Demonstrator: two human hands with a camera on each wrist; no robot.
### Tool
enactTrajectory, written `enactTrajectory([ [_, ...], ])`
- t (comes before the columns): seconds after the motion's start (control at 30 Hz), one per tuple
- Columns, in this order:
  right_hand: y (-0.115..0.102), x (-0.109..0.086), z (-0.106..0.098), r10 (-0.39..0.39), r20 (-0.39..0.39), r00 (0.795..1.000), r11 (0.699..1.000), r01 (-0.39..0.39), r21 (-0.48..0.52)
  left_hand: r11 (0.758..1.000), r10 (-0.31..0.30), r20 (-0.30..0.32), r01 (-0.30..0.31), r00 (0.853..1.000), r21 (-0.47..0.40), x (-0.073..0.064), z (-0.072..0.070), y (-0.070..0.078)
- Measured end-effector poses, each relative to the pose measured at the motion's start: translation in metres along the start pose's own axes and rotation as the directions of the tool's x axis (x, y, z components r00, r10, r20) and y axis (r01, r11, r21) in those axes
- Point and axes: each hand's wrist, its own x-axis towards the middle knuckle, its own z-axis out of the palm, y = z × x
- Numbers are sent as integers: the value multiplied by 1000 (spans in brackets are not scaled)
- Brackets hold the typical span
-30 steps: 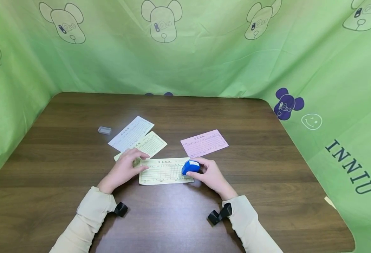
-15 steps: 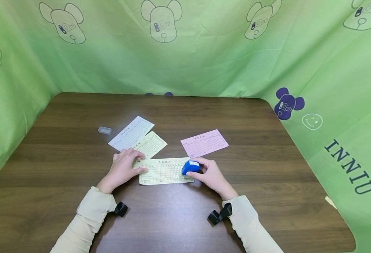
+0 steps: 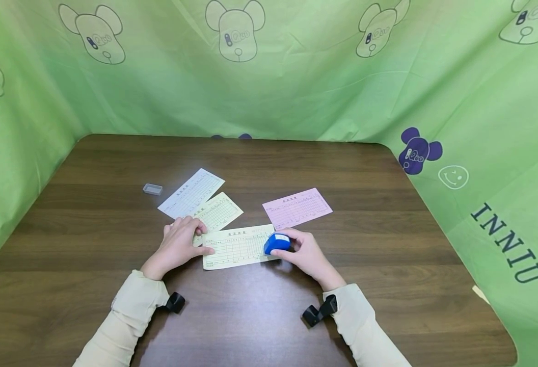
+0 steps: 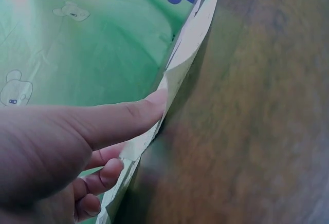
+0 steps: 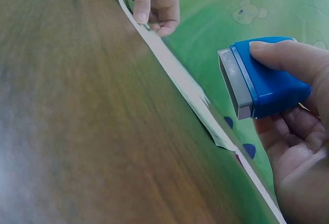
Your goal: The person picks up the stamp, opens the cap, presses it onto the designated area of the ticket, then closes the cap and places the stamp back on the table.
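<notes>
In the head view, my left hand [image 3: 179,243] pinches the left edge of a pale yellow-green paper form [image 3: 234,250] printed with a table grid. The left wrist view shows its thumb [image 4: 133,118] on the sheet, with the paper bent there. A blue stamp [image 3: 276,243] is held between thumb and fingers of my right hand [image 3: 307,255], over the form's right end. From the right wrist, the stamp [image 5: 272,80] is clear of the paper, its grey stamping end uncapped. That end's face is turned away from view.
Behind the left hand a second yellow-green form [image 3: 220,211] partly overlaps a white form [image 3: 192,192]. A pink form [image 3: 296,208] lies behind the stamp. Farther left is a small clear cap [image 3: 152,189]. Green curtains [image 3: 296,92] surround the brown table [image 3: 365,204].
The front form has turned slightly, its right end swinging away from me, with the left thumb on its edge. The left fingers have drawn back a little. The right hand and stamp stay in place.
</notes>
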Motion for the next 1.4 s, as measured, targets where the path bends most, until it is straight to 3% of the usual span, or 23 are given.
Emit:
enactTrajectory([
  [0.33,-1,-1,0,5,1,1000,1000,-5,-16,1000,12,14,-13,1000,25,0,0,0],
  [0.9,0,0,0,10,7,1000,1000,-10,-20,997,66,-57,-65,996,32,0,-1,1],
  [1.2,-1,0,0,7,16,1000,1000,-7,15,995,89,-97,-93,991,-31,1,-2,1],
  [1.4,0,1,0,10,13,1000,1000,-10,3,989,60,-96,-73,994,-129,4,-1,-3],
])
